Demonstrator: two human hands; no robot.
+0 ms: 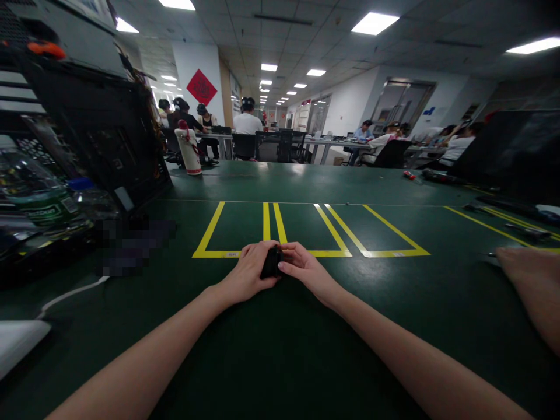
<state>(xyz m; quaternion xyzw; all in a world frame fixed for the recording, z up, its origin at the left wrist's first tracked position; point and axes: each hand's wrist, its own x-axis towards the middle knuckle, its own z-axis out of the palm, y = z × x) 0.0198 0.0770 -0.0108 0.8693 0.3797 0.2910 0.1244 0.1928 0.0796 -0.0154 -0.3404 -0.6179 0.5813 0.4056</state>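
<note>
Both my hands meet around a small black object (270, 263) at the middle of the green table (280, 350). Its kind cannot be made out, as fingers cover much of it. My left hand (250, 269) is wrapped around its left side, thumb low and fingers over the top. From the other side, the fingertips and thumb of my right hand (306, 269) pinch its right edge. Just beyond the hands lie yellow tape outlines (328, 254) stuck to the tabletop.
At left stand an open black computer case (100, 128), a plastic bottle (39, 198) and a white cable (72, 294). A cream cylinder (189, 151) stands at the back. Another person's hand (525, 280) rests at far right, near a dark monitor (511, 151). Several people sit beyond.
</note>
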